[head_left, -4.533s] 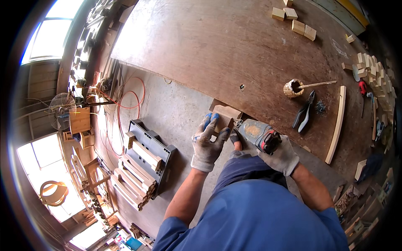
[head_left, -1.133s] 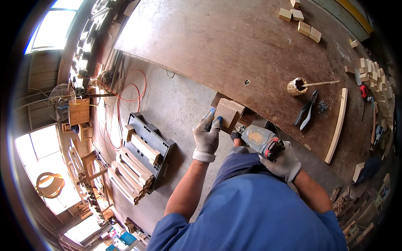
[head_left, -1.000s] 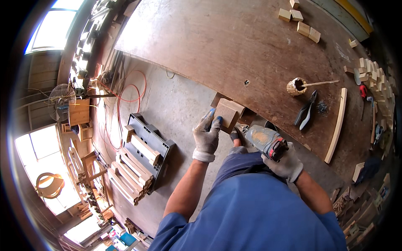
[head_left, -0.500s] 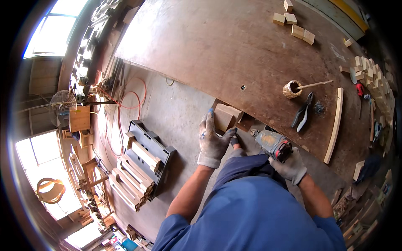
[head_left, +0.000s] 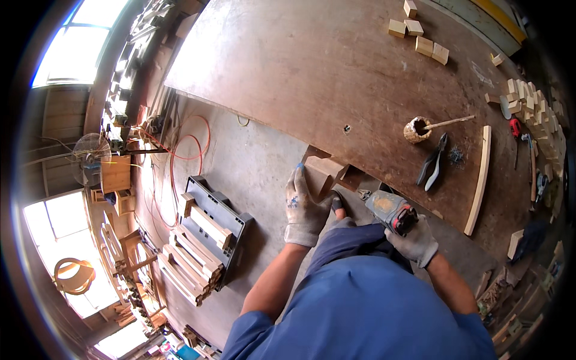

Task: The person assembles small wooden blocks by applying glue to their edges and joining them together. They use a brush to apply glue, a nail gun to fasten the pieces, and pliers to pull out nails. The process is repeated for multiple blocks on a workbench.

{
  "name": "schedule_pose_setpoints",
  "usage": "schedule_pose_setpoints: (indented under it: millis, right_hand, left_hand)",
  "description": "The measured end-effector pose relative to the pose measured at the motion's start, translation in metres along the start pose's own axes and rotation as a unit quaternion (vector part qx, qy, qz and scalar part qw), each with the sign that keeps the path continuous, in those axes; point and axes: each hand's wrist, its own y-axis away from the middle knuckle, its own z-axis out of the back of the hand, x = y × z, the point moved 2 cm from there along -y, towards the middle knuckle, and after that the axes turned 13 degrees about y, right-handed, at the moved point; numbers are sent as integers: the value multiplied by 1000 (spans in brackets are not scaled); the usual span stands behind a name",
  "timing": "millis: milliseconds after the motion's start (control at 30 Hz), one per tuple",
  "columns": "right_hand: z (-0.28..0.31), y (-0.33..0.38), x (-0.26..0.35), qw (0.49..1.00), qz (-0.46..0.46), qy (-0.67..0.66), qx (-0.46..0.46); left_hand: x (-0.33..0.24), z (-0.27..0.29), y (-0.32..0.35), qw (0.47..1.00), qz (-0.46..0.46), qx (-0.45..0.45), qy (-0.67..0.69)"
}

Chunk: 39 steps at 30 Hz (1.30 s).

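Note:
My left hand (head_left: 305,207), in a pale work glove, lies flat with fingers stretched out along the near side of a wooden block (head_left: 324,166). The block sits at the workbench's front edge, and the fingers partly cover it. The thumb lies behind or against it; its contact is hard to see. In my gloved right hand (head_left: 419,241) is a grey power driver (head_left: 390,210) with a worn body. Its nose points left toward the block, and it is held just off the bench edge.
On the brown workbench (head_left: 270,72) are a crusted pot (head_left: 415,129) with a stick, pliers (head_left: 432,163), small metal fasteners (head_left: 456,157), a wood strip (head_left: 479,180) and several small blocks (head_left: 424,45). A dark crate (head_left: 239,240) with wooden rails (head_left: 186,264) stands on the floor at left, near a red hose (head_left: 198,144).
My left hand has moved slightly right and closer to the block, its thumb drawn in. The block looks a little shifted. My right hand holds the driver almost as before.

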Motion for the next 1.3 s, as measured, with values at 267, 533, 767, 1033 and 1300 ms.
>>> schedule_pose_setpoints:
  millis: [267, 533, 767, 1033, 1300]
  right_hand:
    - [-2, 0, -4, 1000, -4, -4, 8]
    - [-4, 1, -8, 999, -20, -30, -4]
    - [-2, 0, -9, 999, -10, -14, -36]
    - [-2, -6, -3, 999, 1, -20, -30]
    - [2, -11, 6, 998, -12, -54, -9]
  left_hand:
    - [-2, 1, 0, 1000, 13, -3, 5]
    - [6, 25, -25, 993, -41, 110, 12]
    - [10, 51, -31, 952, -134, 229, -153]
    - [10, 35, -22, 991, 23, 131, -23]
    - [22, 50, -53, 966, -9, 257, 26]
